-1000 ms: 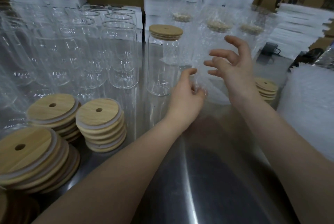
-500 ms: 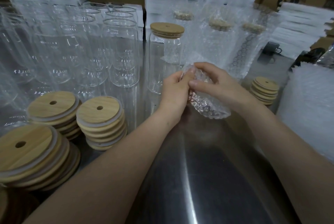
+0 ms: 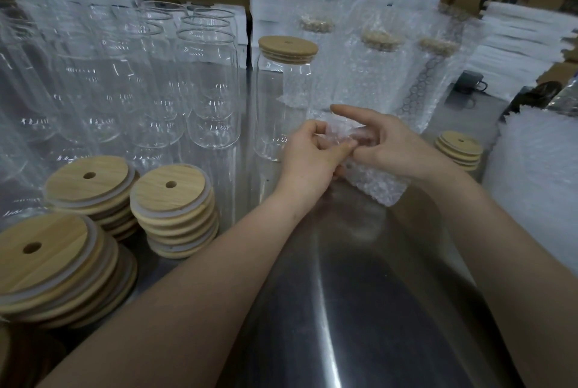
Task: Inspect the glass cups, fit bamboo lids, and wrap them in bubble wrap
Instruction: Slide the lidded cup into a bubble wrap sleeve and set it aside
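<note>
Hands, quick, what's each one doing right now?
Left hand: closed, pinching the bubble wrap.
Right hand: gripping the same bubble wrap, index finger straight.

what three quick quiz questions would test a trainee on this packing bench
1. True or false: the unwrapped glass cup beside the left hand has a lid on it.
2. What do the left hand and right hand hold? A a lid, B bubble wrap, C tape.
3. How many wrapped cups stand at the back?
Key: 1 true; 2 B; 3 three.
</note>
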Available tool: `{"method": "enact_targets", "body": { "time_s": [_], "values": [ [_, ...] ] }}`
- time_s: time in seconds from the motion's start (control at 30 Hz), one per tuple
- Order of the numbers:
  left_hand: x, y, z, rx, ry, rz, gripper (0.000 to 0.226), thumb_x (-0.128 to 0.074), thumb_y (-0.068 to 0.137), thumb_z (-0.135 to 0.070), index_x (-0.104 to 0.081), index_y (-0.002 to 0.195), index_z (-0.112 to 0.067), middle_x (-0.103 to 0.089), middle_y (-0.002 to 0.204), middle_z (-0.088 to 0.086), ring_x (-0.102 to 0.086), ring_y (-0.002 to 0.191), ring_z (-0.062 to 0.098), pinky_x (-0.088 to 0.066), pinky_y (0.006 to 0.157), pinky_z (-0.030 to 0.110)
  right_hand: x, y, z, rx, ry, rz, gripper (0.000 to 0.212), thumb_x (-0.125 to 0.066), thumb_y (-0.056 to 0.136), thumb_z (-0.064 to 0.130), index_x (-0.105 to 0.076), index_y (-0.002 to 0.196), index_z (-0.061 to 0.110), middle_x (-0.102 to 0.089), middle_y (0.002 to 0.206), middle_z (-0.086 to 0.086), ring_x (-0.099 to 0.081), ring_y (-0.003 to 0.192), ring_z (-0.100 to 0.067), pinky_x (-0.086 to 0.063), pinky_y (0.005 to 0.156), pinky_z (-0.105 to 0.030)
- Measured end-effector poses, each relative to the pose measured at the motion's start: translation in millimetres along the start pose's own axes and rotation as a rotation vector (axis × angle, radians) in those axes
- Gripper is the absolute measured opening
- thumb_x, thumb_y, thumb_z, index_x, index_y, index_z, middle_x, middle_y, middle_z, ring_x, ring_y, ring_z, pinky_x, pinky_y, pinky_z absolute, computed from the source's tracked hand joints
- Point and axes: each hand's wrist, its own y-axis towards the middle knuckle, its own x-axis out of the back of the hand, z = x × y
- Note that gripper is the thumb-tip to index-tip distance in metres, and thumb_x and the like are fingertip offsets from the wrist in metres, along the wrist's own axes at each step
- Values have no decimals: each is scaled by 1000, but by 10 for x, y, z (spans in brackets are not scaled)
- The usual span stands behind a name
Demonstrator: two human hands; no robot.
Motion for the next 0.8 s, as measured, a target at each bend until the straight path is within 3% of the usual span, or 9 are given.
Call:
{"method": "enact_targets", "body": {
  "time_s": [0.07,0.17,0.3,0.4,0.5,0.57,0.67,0.73,0.8],
  "values": [
    [7,11,12,0,65,-15,31,-71,86,-5,-50,89,-26,-54,66,0,-55,44,5,-44,46,20,-8,8,1,7,-1,-33,64,-55,89,-13,-46,142,20,-64,115,-13,-63,86,-7,-50,75,-14],
    [15,12,21,-62,244,-53,30,-67,82,-2,-53,96,-24,-52,64,-1,-53,53,11,-43,52,24,-11,45,-54,34,-12,-143,62,-49,82,-22,-57,127,21,-67,106,-17,-61,72,-19,-49,57,-22],
    [28,-29,-10,-164,534,-153,32,-62,76,-8,-61,99,-29,-49,59,-7,-56,63,11,-46,61,27,-2,86,-103,64,-87,-355,51,-44,78,-18,-64,89,28,-70,92,-5,-67,65,-10,-57,62,-41],
    [40,-56,-50,-158,701,-172,33,-59,77,-15,-67,106,-28,-64,80,-1,-63,85,24,-50,72,33,25,95,-93,94,-183,-523,44,-48,83,-7,-64,76,32,-68,79,6,-70,70,-12,-59,64,-45],
    [3,-89,-55,-222,856,-186,33,-56,82,-23,-67,113,-26,-66,110,3,-61,100,28,-47,77,35,25,78,-25,150,-264,-638,29,-52,90,5,-67,84,28,-64,76,14,-69,76,-19,-58,68,-47],
    [-21,-99,-57,-227,885,-180,36,-53,85,-30,-63,119,-28,-67,107,4,-61,101,31,-45,78,37,14,66,21,187,-283,-668,26,-52,91,8,-71,92,25,-62,78,21,-68,78,-15,-58,70,-42],
    [-23,-101,-60,-190,905,-116,47,-55,85,-40,-52,132,-34,-69,98,3,-62,100,31,-42,76,36,6,53,49,226,-344,-675,26,-53,91,7,-75,100,17,-65,86,15,-61,77,-5,-52,75,-25],
    [-16,-105,-48,-184,952,-60,54,-58,83,-33,-47,135,-37,-68,96,3,-62,100,31,-41,73,36,21,41,42,238,-404,-677,28,-52,92,5,-75,104,15,-71,96,7,-59,81,-4,-46,78,-20],
    [-10,-112,-37,-182,986,-26,59,-57,80,-20,-46,136,-37,-66,96,5,-60,99,34,-39,69,35,52,29,25,244,-448,-688,30,-51,93,4,-75,108,14,-74,106,0,-65,93,-13,-46,81,-23]
  ]
}}
